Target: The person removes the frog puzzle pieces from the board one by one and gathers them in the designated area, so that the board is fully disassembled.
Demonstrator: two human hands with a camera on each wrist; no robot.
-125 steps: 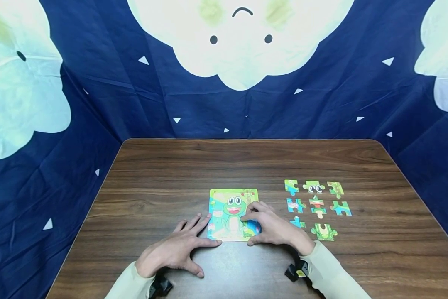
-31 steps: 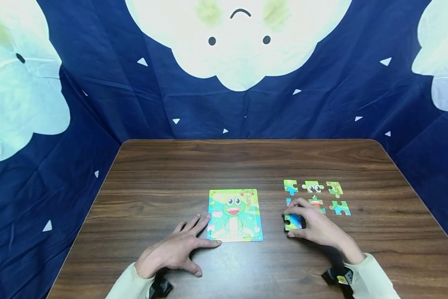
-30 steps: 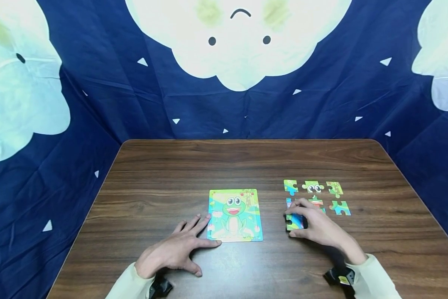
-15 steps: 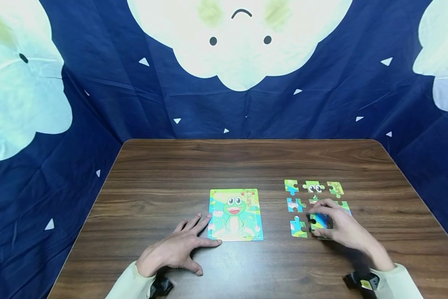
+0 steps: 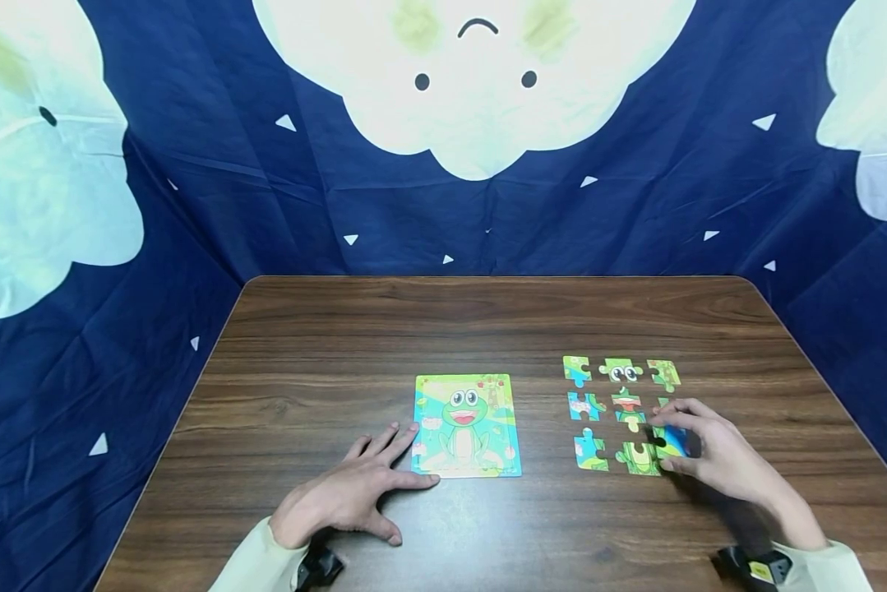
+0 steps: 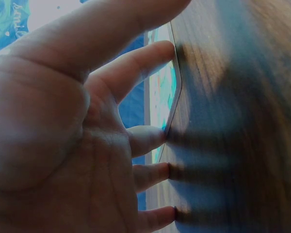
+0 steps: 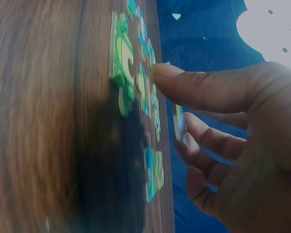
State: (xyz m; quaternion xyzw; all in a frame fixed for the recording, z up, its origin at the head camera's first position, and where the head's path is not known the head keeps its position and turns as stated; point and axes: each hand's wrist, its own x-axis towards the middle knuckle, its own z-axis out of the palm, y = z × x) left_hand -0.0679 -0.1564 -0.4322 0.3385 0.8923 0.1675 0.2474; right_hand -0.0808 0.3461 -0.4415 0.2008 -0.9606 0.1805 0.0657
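Observation:
In the head view a flat frog picture board (image 5: pixel 463 423) lies near the table's middle. My left hand (image 5: pixel 347 493) rests spread beside it, with fingertips at its left and lower edges; the left wrist view shows straight fingers (image 6: pixel 148 138) at the board's edge. Off to the right, my right hand (image 5: pixel 724 456) pinches a blue-and-green jigsaw piece (image 5: pixel 670 442) by its edges. In the right wrist view this piece (image 7: pixel 179 124) hangs above the table, partly hidden by the thumb. It is just right of the green frog-body piece (image 5: pixel 641 460).
Several loose jigsaw pieces lie in rows on the right of the wooden table (image 5: pixel 339 329), among them one with frog eyes (image 5: pixel 621 372) and a corner piece (image 5: pixel 590 452). A blue cloth (image 5: pixel 413 214) with clouds hangs behind the table.
My right hand earlier held the jigsaw piece over the board, then over the lower left loose pieces. It has since carried it rightward past the frog-body piece. My left hand has stayed put.

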